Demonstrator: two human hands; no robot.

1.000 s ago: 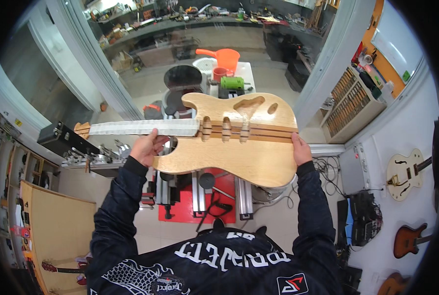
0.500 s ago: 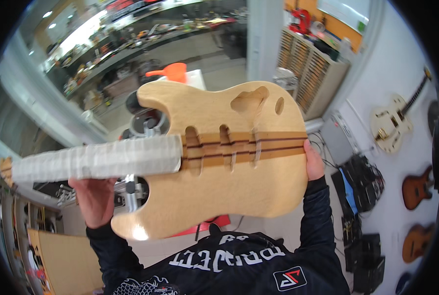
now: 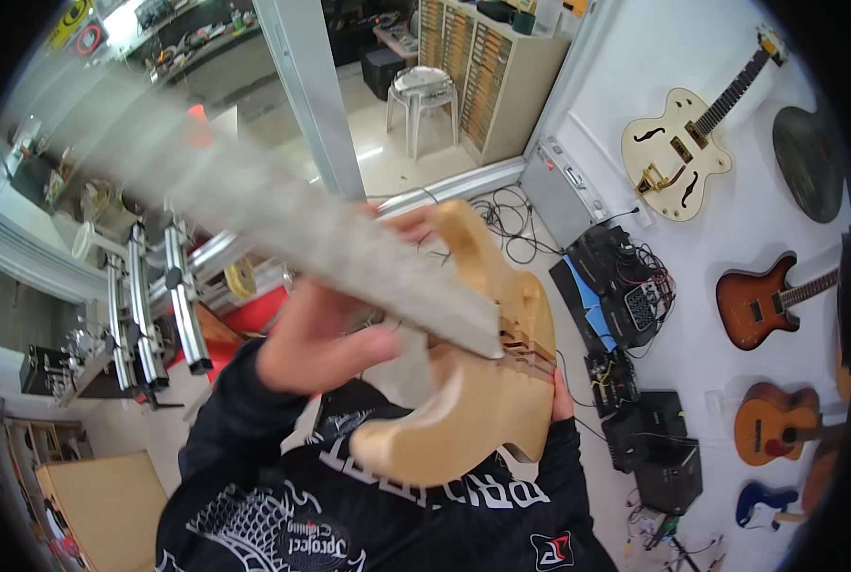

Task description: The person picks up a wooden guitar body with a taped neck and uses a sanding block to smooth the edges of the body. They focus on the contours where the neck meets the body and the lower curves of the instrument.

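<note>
Over half a second the guitar [image 3: 473,410], held before the dark jacket [image 3: 239,458], has swung from broadside to a steep slant, left hand [image 3: 320,343] curled loosely under its wrapped neck [image 3: 320,229], right hand [image 3: 562,396] gripping the body's end, leaving its front foreshortened.

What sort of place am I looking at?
Most likely a guitar workshop: a bare wooden guitar body with a covered neck is in hand, a cream guitar and others line the wall, and a many-drawered cabinet stands beyond.
</note>
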